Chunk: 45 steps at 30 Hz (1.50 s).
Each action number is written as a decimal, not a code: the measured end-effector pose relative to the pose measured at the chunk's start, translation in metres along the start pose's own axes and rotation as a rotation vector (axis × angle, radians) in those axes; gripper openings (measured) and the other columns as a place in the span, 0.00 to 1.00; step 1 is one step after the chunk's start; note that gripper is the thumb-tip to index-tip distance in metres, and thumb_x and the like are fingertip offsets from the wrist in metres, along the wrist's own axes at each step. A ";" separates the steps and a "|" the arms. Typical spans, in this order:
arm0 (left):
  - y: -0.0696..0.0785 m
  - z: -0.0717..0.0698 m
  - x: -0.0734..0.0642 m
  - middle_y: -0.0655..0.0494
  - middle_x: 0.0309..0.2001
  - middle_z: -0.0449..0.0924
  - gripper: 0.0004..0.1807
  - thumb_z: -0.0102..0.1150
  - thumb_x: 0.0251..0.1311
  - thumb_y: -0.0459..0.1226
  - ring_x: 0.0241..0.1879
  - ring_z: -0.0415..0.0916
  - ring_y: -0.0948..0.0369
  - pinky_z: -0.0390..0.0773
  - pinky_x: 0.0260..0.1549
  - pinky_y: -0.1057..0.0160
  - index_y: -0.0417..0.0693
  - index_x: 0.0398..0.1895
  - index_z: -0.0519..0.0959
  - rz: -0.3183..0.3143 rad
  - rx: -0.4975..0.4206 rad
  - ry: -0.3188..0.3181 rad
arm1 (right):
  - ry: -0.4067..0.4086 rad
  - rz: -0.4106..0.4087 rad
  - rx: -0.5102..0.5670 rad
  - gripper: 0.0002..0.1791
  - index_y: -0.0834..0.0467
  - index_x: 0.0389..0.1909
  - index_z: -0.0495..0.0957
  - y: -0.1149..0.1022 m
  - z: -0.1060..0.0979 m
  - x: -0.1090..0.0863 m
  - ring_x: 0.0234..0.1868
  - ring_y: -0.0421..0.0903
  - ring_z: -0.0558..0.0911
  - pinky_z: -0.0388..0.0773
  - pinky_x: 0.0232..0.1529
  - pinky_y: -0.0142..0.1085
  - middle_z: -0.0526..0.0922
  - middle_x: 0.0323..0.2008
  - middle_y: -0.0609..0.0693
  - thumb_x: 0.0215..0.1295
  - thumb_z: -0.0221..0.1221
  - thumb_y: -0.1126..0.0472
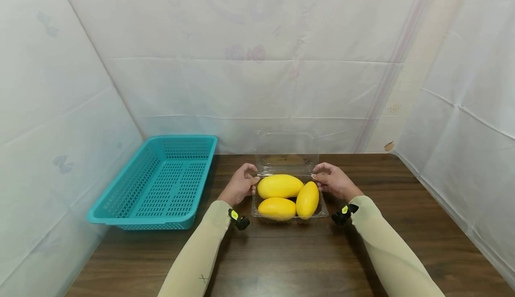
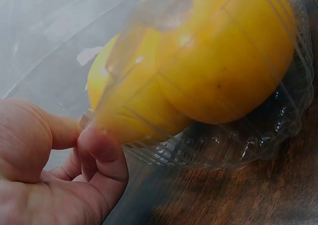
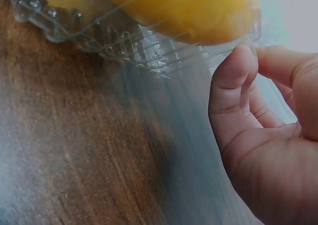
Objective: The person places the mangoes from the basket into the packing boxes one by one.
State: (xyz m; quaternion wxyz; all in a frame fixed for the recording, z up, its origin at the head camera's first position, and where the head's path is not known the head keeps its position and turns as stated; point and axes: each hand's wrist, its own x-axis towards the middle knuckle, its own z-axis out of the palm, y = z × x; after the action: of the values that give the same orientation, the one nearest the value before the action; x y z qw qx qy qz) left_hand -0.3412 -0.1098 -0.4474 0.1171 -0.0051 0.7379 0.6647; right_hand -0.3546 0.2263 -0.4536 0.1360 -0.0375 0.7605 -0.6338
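A clear plastic clamshell box rests on the table with its lid raised at the back. Three yellow mangoes lie in its base: a large mango at the back, another mango in front, and an upright-lying mango on the right. At the box's back left corner my left hand pinches the plastic edge between thumb and fingers. My right hand pinches the matching edge on the right. Both wrist views show thumb and finger meeting on the clear rim, beside a mango.
A turquoise perforated basket stands left of the box, with nothing in it. The brown wooden table reaches back to white sheeting, which also hangs at both sides.
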 end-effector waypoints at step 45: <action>-0.006 -0.009 -0.002 0.51 0.34 0.72 0.06 0.46 0.77 0.31 0.31 0.71 0.57 0.79 0.30 0.62 0.37 0.49 0.73 0.017 -0.071 -0.043 | -0.053 0.058 0.222 0.11 0.59 0.52 0.82 0.002 -0.008 -0.009 0.39 0.41 0.83 0.84 0.42 0.34 0.84 0.43 0.47 0.78 0.53 0.65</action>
State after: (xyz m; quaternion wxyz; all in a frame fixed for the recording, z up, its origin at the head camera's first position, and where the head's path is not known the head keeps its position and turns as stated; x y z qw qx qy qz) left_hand -0.3402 -0.1196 -0.4525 0.1270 0.0115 0.7113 0.6912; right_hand -0.3481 0.2368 -0.4531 0.1779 -0.0169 0.6826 -0.7086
